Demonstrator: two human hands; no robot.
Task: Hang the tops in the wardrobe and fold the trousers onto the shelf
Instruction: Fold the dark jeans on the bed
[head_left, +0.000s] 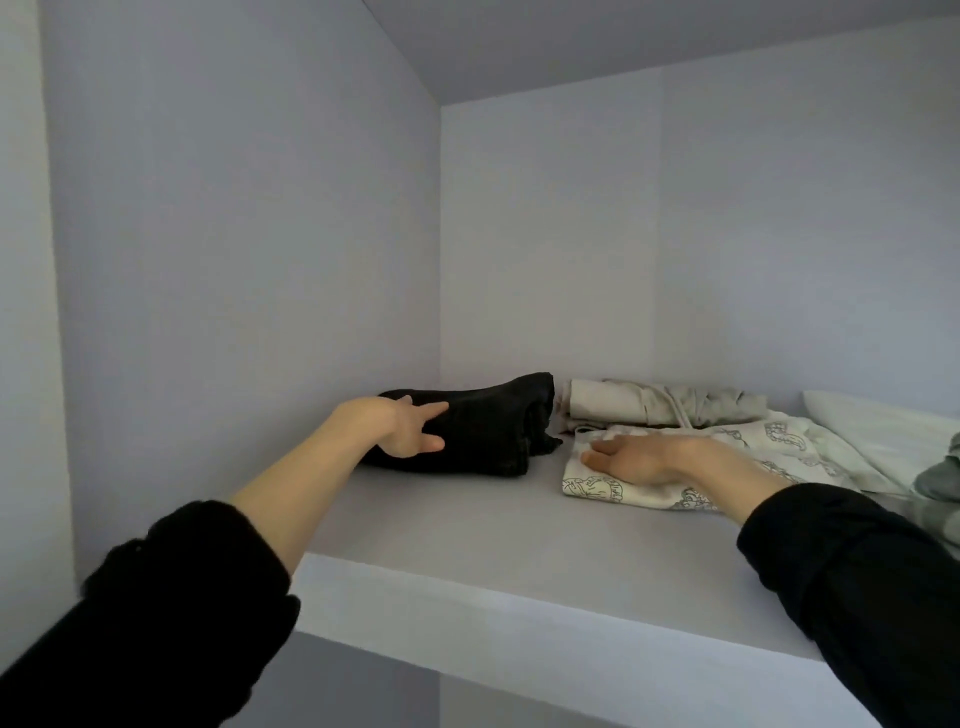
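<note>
Shelf (467, 551) — black trousers (488, 431) lengthwise left-right

pale wardrobe shelf (467, 566) | on it: folded black trousers (483, 436), patterned cream trousers (727, 467), beige garment (660, 402)

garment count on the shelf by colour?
Black: 1, folded bundle under the left hand
Beige: 1
Cream printed: 1 under the right hand
Pale green-grey, cut off at right: 1
Total: 4
</note>
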